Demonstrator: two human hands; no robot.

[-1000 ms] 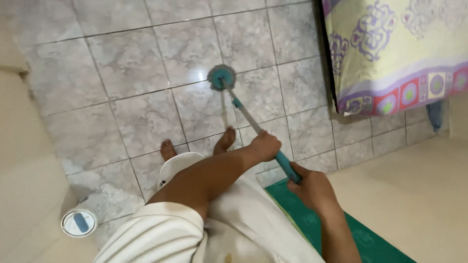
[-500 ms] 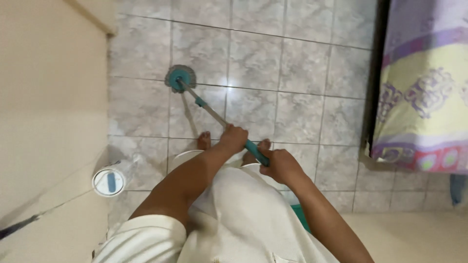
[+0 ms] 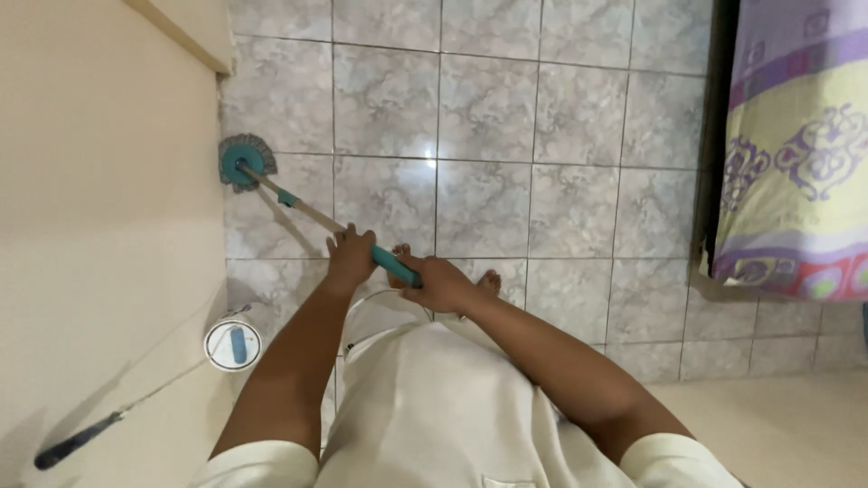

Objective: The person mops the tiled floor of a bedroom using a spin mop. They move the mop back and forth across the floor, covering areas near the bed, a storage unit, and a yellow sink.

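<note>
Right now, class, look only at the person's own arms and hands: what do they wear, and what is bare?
Both arms are bare from the upper arm down, below short cream-white sleeves of a loose top. The left hand and right hand are bare too: no gloves, and no watch, ring or bracelet shows on wrists or fingers. The fingers are too small in view to show nail detail.

Teal mop (image 3: 246,164) (grey-marbled tiles (image 3: 488,108)).

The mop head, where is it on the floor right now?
The mop head lies on the tiled floor at the upper left of the head view, against the cream wall.
</note>
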